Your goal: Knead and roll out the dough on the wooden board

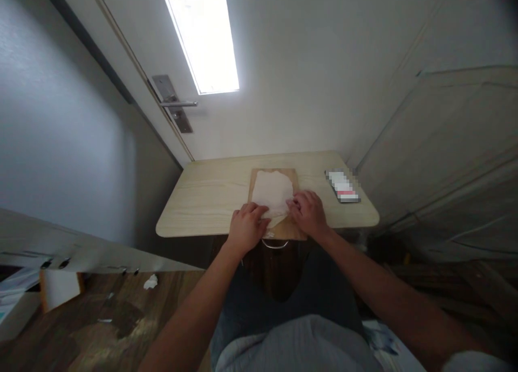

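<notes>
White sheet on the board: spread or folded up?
Mostly spread: the white sheet lies flat across the wooden board; whether its near edge is folded, cannot tell.

The bare left arm (198,296) and right arm (372,277) slanted forward and inward, bringing both hands near each other but apart. The left hand (247,225) was palm down, its thumb and forefinger pointing inward with tips slightly parted. The right hand (311,213) lay slightly farther forward, its fingers bent and turned inward.
</notes>
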`<state>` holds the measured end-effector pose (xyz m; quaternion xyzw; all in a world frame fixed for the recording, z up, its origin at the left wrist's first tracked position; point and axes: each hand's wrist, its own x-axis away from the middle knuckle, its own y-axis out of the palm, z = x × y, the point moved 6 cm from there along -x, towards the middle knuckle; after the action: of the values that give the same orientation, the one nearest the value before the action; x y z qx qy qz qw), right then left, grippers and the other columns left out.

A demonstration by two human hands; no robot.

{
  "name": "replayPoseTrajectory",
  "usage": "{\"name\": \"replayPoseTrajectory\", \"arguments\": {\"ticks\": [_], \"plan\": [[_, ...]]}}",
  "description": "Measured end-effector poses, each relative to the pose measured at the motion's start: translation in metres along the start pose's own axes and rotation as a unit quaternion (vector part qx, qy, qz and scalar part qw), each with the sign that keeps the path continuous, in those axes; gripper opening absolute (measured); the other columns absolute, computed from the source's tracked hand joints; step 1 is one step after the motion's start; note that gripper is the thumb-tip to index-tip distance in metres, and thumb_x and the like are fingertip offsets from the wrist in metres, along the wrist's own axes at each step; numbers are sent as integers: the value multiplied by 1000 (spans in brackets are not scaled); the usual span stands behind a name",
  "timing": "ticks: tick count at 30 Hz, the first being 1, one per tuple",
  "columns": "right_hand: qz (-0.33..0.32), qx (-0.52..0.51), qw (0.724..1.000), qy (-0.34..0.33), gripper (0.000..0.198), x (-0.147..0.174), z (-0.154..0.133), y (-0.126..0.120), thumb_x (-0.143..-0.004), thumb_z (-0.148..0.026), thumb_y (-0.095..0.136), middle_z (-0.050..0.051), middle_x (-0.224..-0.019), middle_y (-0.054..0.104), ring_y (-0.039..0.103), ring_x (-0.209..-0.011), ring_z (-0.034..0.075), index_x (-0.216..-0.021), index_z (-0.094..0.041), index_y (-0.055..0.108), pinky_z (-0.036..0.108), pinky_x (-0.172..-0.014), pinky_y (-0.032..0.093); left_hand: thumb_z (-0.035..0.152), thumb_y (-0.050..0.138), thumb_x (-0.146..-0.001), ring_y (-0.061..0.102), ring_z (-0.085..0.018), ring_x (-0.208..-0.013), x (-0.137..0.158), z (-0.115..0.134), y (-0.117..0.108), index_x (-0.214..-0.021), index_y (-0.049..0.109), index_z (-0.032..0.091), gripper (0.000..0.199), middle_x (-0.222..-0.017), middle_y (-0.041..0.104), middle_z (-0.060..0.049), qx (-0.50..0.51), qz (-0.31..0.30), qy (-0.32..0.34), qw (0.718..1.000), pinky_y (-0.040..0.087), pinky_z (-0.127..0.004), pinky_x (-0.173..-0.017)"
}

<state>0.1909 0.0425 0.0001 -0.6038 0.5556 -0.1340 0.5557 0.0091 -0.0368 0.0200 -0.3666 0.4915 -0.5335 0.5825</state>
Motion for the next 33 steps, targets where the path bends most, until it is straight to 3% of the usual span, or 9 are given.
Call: {"name": "replayPoseTrajectory", "arguments": {"ticks": [4, 8, 13, 20, 25, 33], "plan": [[10, 16, 1000, 24, 32, 9, 14, 2, -96, -45, 48, 9, -95, 65, 51, -96, 24, -85, -20, 63, 36, -90, 36, 39, 63, -89, 57, -24, -111, -1, 10, 10, -115, 67, 30, 28, -112, 64, -5, 18, 4, 10, 1000, 45, -38, -92], [29, 23, 998, 50, 32, 11, 24, -2, -96, -46, 48, 9, -95, 65, 52, -95, 23, -87, -19, 63, 34, -86, 35, 45, 57, -92, 57, -24, -114, -10, 6, 11, -111, 67, 26, 29, -117, 64, -6, 26, 41, -35, 998, 44, -38, -98], [12, 88, 990, 109, 43, 9, 38, -5, -99, -50, 41, 10, -86, 67, 54, -90, 25, -78, -19, 63, 34, -75, 32, 41, 42, -99, 52, -27, -124, -28, 7, 16, -128, 56, 20, 38, -132, 60, -12, -48, 88, -101, 990, 39, -45, -105], [-33, 104, 986, 124, 43, -13, 43, 6, -100, -44, 37, 11, -87, 71, 59, -86, 24, -81, -17, 65, 33, -71, 29, 49, 31, -100, 41, -31, -136, -44, 2, 23, -139, 47, 23, 50, -146, 50, -13, -83, 59, -117, 988, 32, -59, -110], [-31, 79, 987, 139, 43, -22, 47, 15, -100, -42, 35, 11, -86, 71, 60, -83, 23, -82, -18, 65, 32, -70, 29, 50, 28, -100, 40, -31, -136, -58, -6, 23, -139, 48, 26, 49, -147, 49, -12, -82, 49, -130, 987, 28, -61, -112], [5, -6, 988, 154, 50, -34, 55, 24, -101, -55, 29, 5, -76, 70, 61, -69, 20, -88, -20, 62, 29, -63, 28, 47, 25, -101, 48, -32, -126, -81, -20, 25, -132, 53, 23, 48, -138, 55, -14, -86, 49, -138, 986, 33, -61, -107]]}}
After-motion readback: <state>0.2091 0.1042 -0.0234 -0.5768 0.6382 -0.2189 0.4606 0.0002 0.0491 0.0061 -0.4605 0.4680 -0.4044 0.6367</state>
